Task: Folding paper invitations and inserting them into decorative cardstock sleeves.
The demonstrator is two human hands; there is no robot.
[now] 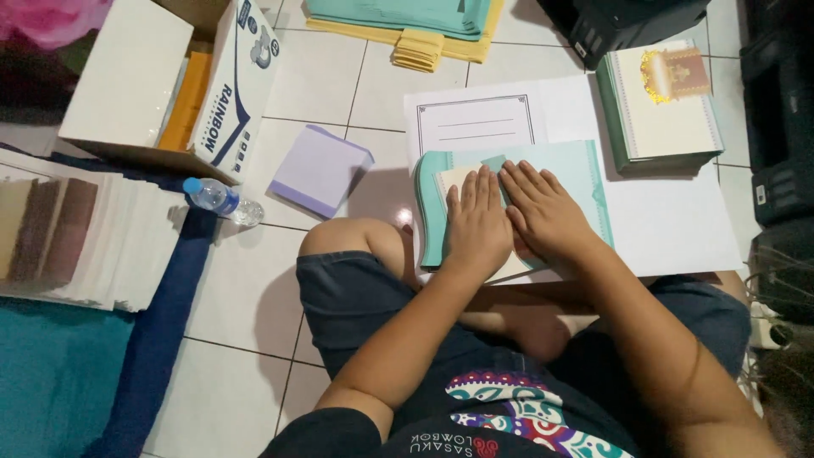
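Both hands flat, fingers stretched out, gripping nothing: left hand [476, 225] & right hand [544, 212] press down on cream card [449, 180], w/ teal folder [585, 174] under it, on white sheet [670, 220] near its left edge.

A white tiled floor [246, 297] with things spread about. A small plastic water bottle [222, 200] lies on its side just beside an open cardboard box [127, 76]. Near it sits a lilac stack of paper [318, 170]. At the top lie folded teal and yellow sheets [424, 25]. To the right is a green-edged stack of cards [666, 106]. On the left, a spread of white envelopes [110, 246] rests on a blue mat [59, 373].
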